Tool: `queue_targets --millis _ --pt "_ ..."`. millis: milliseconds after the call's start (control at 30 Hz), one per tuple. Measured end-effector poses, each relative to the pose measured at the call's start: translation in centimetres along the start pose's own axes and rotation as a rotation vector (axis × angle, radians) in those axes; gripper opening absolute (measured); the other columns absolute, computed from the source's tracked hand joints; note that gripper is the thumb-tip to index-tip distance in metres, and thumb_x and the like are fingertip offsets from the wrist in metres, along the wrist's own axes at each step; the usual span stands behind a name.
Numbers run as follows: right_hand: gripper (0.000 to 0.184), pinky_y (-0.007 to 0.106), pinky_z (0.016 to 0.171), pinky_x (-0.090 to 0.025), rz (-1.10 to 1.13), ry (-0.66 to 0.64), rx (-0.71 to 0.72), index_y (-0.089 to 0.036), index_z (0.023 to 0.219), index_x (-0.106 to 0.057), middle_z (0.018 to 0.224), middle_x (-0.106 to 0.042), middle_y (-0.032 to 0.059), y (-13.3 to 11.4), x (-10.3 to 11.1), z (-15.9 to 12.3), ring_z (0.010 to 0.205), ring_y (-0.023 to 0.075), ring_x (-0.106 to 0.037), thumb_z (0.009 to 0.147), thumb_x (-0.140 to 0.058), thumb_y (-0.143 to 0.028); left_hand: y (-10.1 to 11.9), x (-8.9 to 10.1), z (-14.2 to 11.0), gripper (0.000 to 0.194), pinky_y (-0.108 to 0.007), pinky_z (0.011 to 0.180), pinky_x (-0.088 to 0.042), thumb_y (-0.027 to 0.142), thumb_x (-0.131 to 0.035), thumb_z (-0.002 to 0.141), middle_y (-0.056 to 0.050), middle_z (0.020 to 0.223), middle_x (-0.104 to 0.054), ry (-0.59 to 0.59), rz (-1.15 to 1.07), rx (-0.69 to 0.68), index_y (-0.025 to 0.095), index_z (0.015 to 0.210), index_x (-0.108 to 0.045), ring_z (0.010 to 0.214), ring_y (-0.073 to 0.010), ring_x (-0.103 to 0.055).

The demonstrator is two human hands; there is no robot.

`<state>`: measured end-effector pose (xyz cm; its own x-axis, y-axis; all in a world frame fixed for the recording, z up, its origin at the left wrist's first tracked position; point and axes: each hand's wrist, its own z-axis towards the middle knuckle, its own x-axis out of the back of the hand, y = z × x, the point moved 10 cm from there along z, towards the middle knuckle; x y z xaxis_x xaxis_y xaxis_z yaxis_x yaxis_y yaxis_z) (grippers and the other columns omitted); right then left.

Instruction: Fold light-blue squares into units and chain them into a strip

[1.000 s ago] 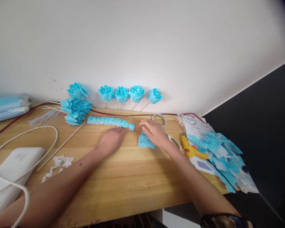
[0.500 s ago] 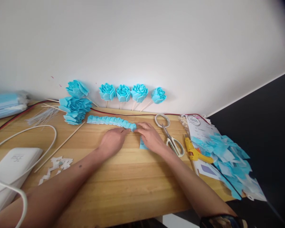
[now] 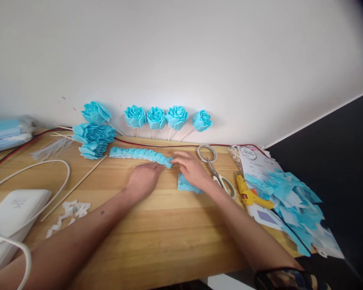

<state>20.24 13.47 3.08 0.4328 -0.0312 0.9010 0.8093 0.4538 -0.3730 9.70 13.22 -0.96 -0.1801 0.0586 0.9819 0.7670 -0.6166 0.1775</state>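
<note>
A long strip of overlapping folded light-blue petals (image 3: 139, 153) lies across the table in front of me. My left hand (image 3: 143, 178) is at its near side by the right end, fingers closed together on the strip's edge; the fingertips are partly hidden. Right at that end, my right hand (image 3: 191, 168) has its fingers apart and stretched toward the last petal. Whether they touch it I cannot tell. Beneath the right wrist lies a flat blue sheet piece (image 3: 186, 184), partly covered by the hand.
Several blue flowers on sticks (image 3: 155, 117) lean on the wall, others (image 3: 93, 137) lie at left. Scissors (image 3: 219, 177), a tape roll (image 3: 207, 153), a yellow glue gun (image 3: 250, 195) and blue scraps (image 3: 290, 201) are at right. A white power bank (image 3: 21, 209) with cable sits at left.
My right hand has lifted and opened a little at the strip's end, showing more of the blue sheet piece under it. The left hand stays nearly in place.
</note>
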Motion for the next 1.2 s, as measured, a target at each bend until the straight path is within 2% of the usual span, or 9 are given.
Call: queue_targets --millis 133,333,500,667,833,1067,1200 --pt "0.044 0.039 0.105 -0.037 0.025 0.042 0.003 -0.019 0.100 -0.066 0.127 -0.056 0.0084 -0.1 0.8 1.4 0.122 0.0197 -0.047 0.075 -0.039 0.003 0.1 0.1 0.0 0.035 -0.030 0.070 -0.047 0.012 -0.042 0.087 -0.008 0.098 -0.068 0.006 0.009 -0.009 0.020 0.118 -0.057 0.088 -0.0230 -0.064" --pt "0.042 0.038 0.100 -0.040 -0.049 -0.038 0.021 -0.019 0.092 -0.068 0.122 -0.058 0.0086 -0.5 -1.4 2.9 0.116 0.0211 -0.049 0.071 -0.042 0.006 0.2 0.2 0.0 0.031 -0.029 0.069 -0.047 0.011 -0.043 0.087 -0.007 0.099 -0.068 0.002 0.029 -0.017 0.020 0.112 -0.058 0.087 -0.0225 -0.064" --pt "0.040 0.036 0.094 -0.041 -0.113 -0.066 0.036 -0.019 0.088 -0.069 0.111 -0.063 0.0078 -0.8 -2.6 3.2 0.110 0.0224 -0.050 0.070 -0.044 0.006 0.2 0.3 0.0 0.033 -0.029 0.070 -0.047 0.011 -0.042 0.088 -0.007 0.098 -0.068 0.013 0.018 -0.020 0.020 0.116 -0.057 0.085 -0.0219 -0.064" --pt "0.041 0.036 0.098 -0.040 -0.048 -0.044 0.018 -0.022 0.087 -0.068 0.119 -0.059 0.0059 0.5 -1.7 3.5 0.114 0.0201 -0.050 0.072 -0.042 0.005 0.2 0.1 0.1 0.031 -0.031 0.071 -0.047 0.010 -0.043 0.087 -0.008 0.098 -0.068 0.019 0.018 -0.021 0.018 0.113 -0.058 0.088 -0.0237 -0.064" --pt "0.051 0.036 0.104 -0.036 0.042 0.019 0.003 -0.021 0.094 -0.066 0.119 -0.058 0.0049 1.3 -0.1 3.6 0.120 0.0174 -0.047 0.064 -0.036 0.007 0.2 0.1 0.1 0.029 -0.032 0.070 -0.047 0.014 -0.042 0.089 -0.010 0.096 -0.067 0.024 0.021 -0.024 0.017 0.113 -0.059 0.087 -0.0245 -0.064" --pt "0.046 0.036 0.100 -0.039 -0.085 -0.039 0.033 -0.019 0.091 -0.069 0.117 -0.062 0.0073 1.2 -1.5 3.0 0.114 0.0201 -0.050 0.068 -0.040 0.008 0.2 0.1 0.0 0.031 -0.032 0.069 -0.047 0.012 -0.042 0.089 -0.009 0.095 -0.068 0.031 0.019 -0.032 0.018 0.114 -0.059 0.086 -0.0245 -0.064" --pt "0.047 0.037 0.100 -0.039 -0.121 -0.008 0.012 -0.019 0.093 -0.069 0.118 -0.061 0.0072 1.7 -0.8 3.2 0.114 0.0202 -0.050 0.068 -0.039 0.007 0.2 0.1 0.0 0.030 -0.032 0.070 -0.047 0.014 -0.041 0.090 -0.010 0.096 -0.068 0.044 0.024 -0.032 0.018 0.114 -0.059 0.086 -0.0248 -0.064"
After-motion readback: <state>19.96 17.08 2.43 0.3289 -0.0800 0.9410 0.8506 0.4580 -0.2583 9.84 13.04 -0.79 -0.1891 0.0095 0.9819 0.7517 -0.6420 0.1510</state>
